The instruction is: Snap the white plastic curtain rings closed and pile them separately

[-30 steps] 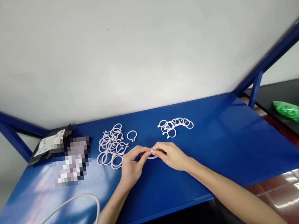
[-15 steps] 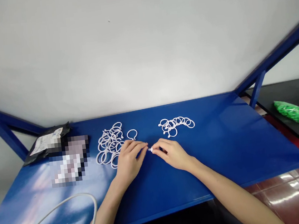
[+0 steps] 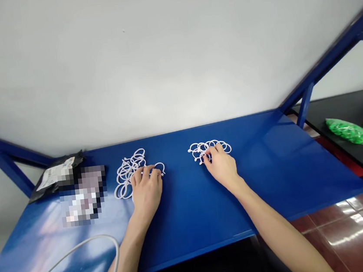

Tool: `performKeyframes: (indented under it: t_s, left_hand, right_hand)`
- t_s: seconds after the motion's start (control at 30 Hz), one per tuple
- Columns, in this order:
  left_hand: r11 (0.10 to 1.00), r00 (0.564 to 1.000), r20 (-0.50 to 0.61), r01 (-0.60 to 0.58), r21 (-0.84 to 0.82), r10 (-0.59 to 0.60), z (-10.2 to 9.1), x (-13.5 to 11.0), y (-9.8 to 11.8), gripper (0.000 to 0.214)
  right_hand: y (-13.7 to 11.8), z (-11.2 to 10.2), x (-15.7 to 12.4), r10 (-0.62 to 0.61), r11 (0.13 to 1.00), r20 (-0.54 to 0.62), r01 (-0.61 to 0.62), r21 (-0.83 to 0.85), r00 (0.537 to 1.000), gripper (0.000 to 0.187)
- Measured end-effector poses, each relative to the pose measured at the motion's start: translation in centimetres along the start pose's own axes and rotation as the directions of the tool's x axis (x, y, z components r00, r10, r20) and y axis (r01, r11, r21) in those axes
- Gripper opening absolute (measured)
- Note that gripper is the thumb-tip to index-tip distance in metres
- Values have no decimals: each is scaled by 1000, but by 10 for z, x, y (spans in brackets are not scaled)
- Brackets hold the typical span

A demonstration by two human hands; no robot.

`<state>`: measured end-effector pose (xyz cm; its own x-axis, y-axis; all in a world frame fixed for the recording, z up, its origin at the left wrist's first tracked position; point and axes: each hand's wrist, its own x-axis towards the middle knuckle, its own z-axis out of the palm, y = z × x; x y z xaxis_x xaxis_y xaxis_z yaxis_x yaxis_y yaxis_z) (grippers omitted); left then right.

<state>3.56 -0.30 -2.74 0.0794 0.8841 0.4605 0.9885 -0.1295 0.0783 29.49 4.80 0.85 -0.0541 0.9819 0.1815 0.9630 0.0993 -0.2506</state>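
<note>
White plastic rings with small knobbed ends, like curtain rings, lie in two groups on the blue table (image 3: 190, 213). Over the near right side of the left heap of rings (image 3: 125, 170) is my left hand (image 3: 147, 190), palm down with its fingers apart, hiding part of the heap. One separate ring (image 3: 163, 166) lies beside its fingertips. My right hand (image 3: 222, 166) is at the near edge of the right group of rings (image 3: 213, 141). Its thumb and forefinger pinch a white ring there, partly covered by the fingers.
A black parcel with a white label (image 3: 55, 174) lies at the table's left, next to a blurred-out item (image 3: 87, 190). A white cable (image 3: 73, 249) loops across the near left. Blue frame bars flank the table; a bag of green pieces (image 3: 348, 130) lies on a black surface at right.
My hands have parted from the middle, where they held a small white piece together. The left has gone to the left heap, the right forward to the right group. The view has shifted slightly.
</note>
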Motion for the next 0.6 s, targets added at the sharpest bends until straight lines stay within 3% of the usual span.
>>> performKeyframes:
  t_s: [0.17,0.27,0.4,0.47,0.6]
  left_hand:
    - [981,998,2,-67,-183,68,-5,1,10,8]
    - [926,994,20,-95,-365,109,-7,1,17,9]
    - [861,986,43,-120,-494,163,-11,-2,27,9]
    - [829,983,58,-114,-547,173,-13,-3,30,10]
    - [765,992,65,-41,-643,108,-16,-4,32,9]
  right_hand:
    - [-4,-2,-1,-25,997,-80,31,71,996,16]
    - [-12,-1,-8,-206,958,-68,216,190,976,16]
    - [-30,6,-27,-467,812,-7,432,391,884,20]
    - [-37,11,-34,-525,748,18,451,486,851,21]
    - [-39,14,-37,-514,683,46,377,625,856,16]
